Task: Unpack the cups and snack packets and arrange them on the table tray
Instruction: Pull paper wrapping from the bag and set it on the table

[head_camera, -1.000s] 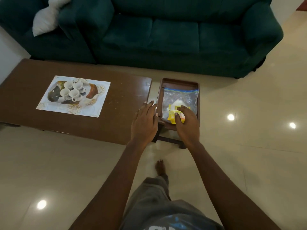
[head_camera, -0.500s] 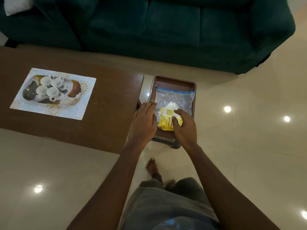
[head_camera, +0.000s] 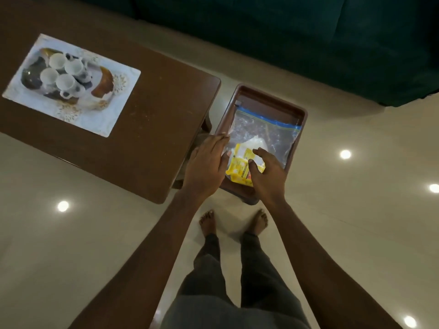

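A brown tray [head_camera: 273, 96] stands on a low stool just right of the wooden table [head_camera: 154, 115]. In it lies a clear zip bag [head_camera: 261, 131] with a blue seal, holding yellow snack packets [head_camera: 238, 167] and something white. My left hand [head_camera: 206, 165] lies flat over the tray's left rim, thumb touching the bag. My right hand [head_camera: 268, 174] curls thumb and fingers onto the bag over the yellow packets. Further left on the table, a white mat [head_camera: 114, 108] shows several white cups [head_camera: 65, 76]; I cannot tell whether they are real or printed.
A dark green sofa [head_camera: 308, 43] runs along the far side, close behind the tray. Glossy tiled floor [head_camera: 356, 210] surrounds the table and stool. My bare feet [head_camera: 207, 222] stand right in front of the stool.
The view has tilted down and come closer. My left hand has slid from the table edge onto the tray rim and bag. My right hand stays on the yellow packets.
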